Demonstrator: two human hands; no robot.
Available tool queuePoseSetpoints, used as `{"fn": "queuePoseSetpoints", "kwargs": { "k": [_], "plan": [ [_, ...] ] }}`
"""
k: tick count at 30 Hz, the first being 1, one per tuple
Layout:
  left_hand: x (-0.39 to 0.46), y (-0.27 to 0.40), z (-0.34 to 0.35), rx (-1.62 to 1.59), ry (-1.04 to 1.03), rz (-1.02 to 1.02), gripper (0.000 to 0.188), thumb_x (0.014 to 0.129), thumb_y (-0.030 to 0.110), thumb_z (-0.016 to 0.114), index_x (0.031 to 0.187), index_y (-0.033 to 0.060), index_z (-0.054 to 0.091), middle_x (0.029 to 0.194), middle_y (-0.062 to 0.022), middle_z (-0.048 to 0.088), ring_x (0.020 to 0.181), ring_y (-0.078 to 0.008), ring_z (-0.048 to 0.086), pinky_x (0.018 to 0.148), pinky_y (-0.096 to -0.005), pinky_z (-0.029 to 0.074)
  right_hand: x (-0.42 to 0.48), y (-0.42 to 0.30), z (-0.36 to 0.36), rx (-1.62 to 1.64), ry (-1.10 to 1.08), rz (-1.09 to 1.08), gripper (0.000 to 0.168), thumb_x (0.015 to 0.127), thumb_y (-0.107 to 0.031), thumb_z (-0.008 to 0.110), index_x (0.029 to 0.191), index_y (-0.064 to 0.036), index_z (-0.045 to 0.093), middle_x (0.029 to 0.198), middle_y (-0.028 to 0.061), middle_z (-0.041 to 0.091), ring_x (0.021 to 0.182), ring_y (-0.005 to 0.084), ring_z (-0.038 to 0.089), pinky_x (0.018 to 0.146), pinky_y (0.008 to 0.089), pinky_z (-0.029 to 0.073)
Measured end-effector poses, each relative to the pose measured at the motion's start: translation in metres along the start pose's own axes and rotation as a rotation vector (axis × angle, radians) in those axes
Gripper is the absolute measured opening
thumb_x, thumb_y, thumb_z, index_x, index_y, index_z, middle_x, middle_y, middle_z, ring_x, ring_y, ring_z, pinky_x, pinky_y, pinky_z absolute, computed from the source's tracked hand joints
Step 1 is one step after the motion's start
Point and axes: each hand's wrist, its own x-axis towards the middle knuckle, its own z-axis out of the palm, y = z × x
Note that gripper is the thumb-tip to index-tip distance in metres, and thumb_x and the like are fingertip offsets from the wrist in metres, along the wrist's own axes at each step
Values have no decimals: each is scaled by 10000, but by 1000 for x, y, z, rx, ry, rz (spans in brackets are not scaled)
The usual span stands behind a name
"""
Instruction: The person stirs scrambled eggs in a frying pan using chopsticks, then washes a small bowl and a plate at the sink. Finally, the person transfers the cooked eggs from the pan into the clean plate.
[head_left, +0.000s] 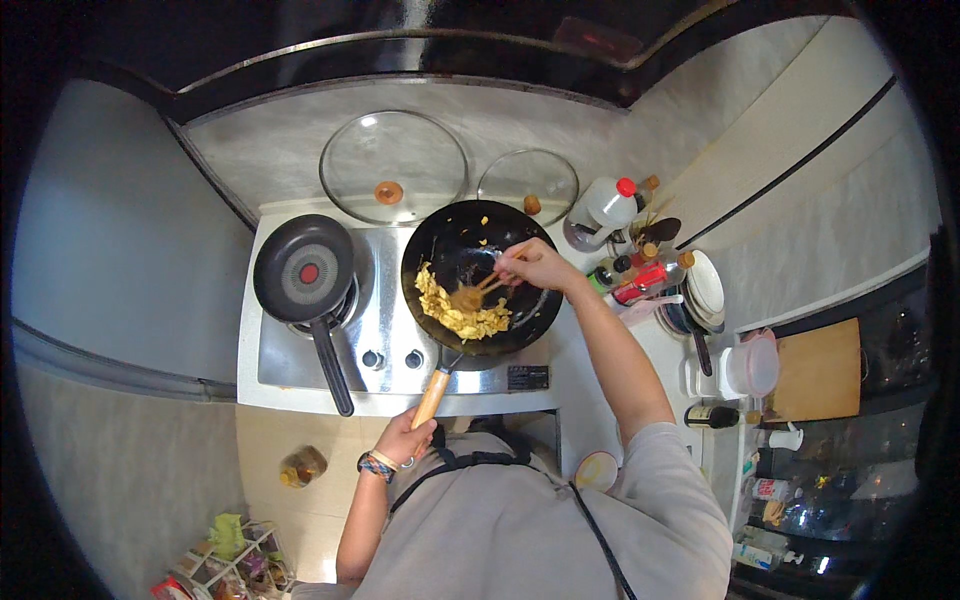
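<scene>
My left hand (406, 436) grips the wooden handle (431, 397) of a black wok (480, 225) on the right side of the steel gas hob (390, 300). Over the wok, my right hand (529, 264) holds wooden chopsticks (491, 283), whose lower ends blur among the food. Pieces of yellow scrambled egg (472, 324) lie along the wok's lower left part, with a few small bits stuck higher up. A black frying pan (304, 268) with a red centre spot sits on the left burner, its handle towards me.
Behind the hob, a large glass lid (394, 169) and a smaller one (529, 180) lean on the wall. Bottles (600, 214), stacked bowls (705, 281) and a wooden cutting board (816, 371) stand to the right. A bowl (597, 471) is beside my right side.
</scene>
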Motion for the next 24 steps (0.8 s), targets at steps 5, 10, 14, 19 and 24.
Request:
{"fn": "queuePoseSetpoints", "kwargs": {
  "k": [5, 10, 14, 19, 24],
  "plan": [
    [2, -5, -1, 6, -15, 1, 218, 919, 206, 572, 1080, 69, 519, 682, 10, 518, 460, -59, 459, 401, -199, 378, -17, -8, -41, -359, 567, 9, 230, 849, -187, 612, 742, 11, 659, 715, 120, 663, 611, 209, 645, 582, 322, 496],
    [4, -9, -3, -37, -21, 8, 245, 909, 205, 581, 1078, 45, 504, 688, 12, 499, 453, -53, 445, 387, -207, 365, 20, 13, -42, -203, 1038, -189, 242, 844, -185, 611, 733, 26, 652, 698, 130, 658, 580, 234, 633, 581, 347, 490],
    [1, -4, -1, -13, -13, -11, 275, 908, 219, 587, 1101, 44, 503, 688, 13, 499, 455, -50, 450, 388, -202, 371, 57, 14, -29, 112, 1005, -275, 229, 886, -191, 593, 883, 34, 636, 660, 84, 631, 550, 148, 602, 507, 275, 489],
    [1, -3, -2, -5, -17, 11, 288, 909, 233, 587, 1117, 52, 503, 687, 18, 499, 457, -48, 451, 393, -198, 375, 87, -9, 7, 253, 763, -253, 202, 911, -169, 559, 848, 14, 618, 643, 68, 595, 516, 127, 578, 480, 241, 487],
    [1, -2, -2, 38, -2, -13, 257, 913, 237, 581, 1082, 57, 508, 678, 19, 496, 459, -50, 455, 397, -201, 380, 88, -51, 44, 181, 360, -159, 167, 893, -142, 562, 871, 10, 626, 665, 59, 601, 551, 124, 578, 518, 246, 492]
  ]
}}
